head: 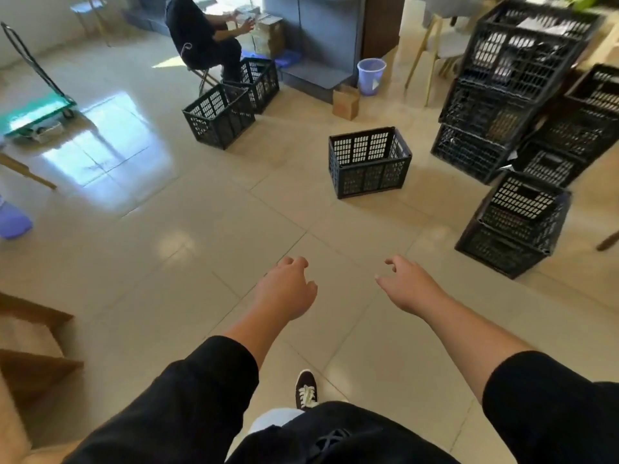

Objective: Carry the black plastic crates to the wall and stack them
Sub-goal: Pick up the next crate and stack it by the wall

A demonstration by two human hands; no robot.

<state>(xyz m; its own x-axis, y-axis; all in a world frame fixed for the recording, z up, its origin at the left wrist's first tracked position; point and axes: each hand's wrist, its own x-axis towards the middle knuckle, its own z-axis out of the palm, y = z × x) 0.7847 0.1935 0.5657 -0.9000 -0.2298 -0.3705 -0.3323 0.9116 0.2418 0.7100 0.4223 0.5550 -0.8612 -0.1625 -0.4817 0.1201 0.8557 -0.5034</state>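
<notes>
A single black plastic crate [370, 162] stands upright on the tiled floor ahead of me, apart from the others. Two more black crates [219, 117] sit side by side further back on the left. On the right, several black crates are piled in a tall stack [512, 85], with a lower crate [516, 224] in front of it. My left hand [286, 288] and my right hand [410, 284] are stretched out in front of me, both empty with loosely curled fingers, well short of the single crate.
A person in dark clothes sits on a chair [204, 38] behind the two left crates. A green hand trolley [37, 112] stands at the left, a purple bin [371, 76] and a small cardboard box [345, 102] at the back, open cardboard boxes [30, 356] near my left.
</notes>
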